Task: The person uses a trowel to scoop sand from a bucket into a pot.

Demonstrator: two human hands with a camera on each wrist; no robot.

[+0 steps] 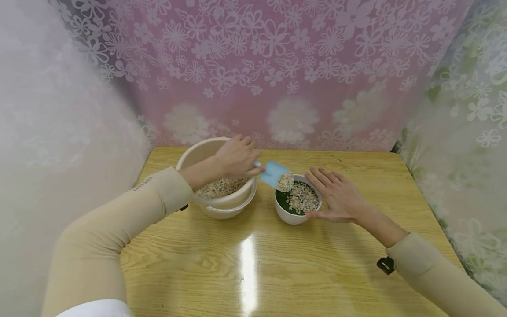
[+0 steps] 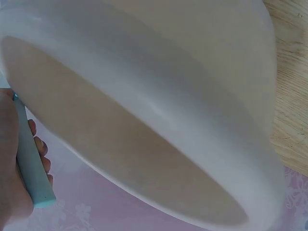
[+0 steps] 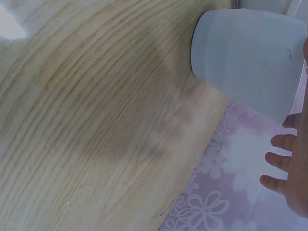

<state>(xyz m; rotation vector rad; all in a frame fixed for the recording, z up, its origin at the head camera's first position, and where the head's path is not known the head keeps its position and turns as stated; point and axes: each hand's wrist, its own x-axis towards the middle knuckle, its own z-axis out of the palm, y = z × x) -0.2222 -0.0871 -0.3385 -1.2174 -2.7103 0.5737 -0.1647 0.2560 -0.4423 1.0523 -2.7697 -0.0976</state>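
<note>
In the head view, your left hand (image 1: 239,157) pinches the scoop (image 1: 270,174), its tip at the ten o'clock edge of the pot (image 1: 291,219) with gravel (image 1: 285,181) heaped at the lip. The pot stands on the counter (image 1: 198,259), at about four o'clock from the bucket (image 1: 225,213). Because that lip barely clears the rim, a hasty tilt could drop stones outside. More gravel lies in the pot toward three o'clock; the green layer (image 1: 282,203) shows bare toward eight, so pouring on the wrong side could leave it uneven. Your left sleeve (image 1: 134,202) comes in from seven o'clock, close to the bucket, and a careless swing might knock it. Your right hand (image 1: 338,196) is spread along the pot's three o'clock side; with so loose a brace, a bump from the scoop could slide the pot.

The left wrist view shows what the head view hides: your fingers wrapped round the handle (image 2: 34,163) at eight o'clock. Gravel and pot are out of sight here.

The right wrist view adds the pot's outer wall and base, and your separated fingers (image 3: 278,161) at four o'clock; the pot's contents stay hidden.
</note>
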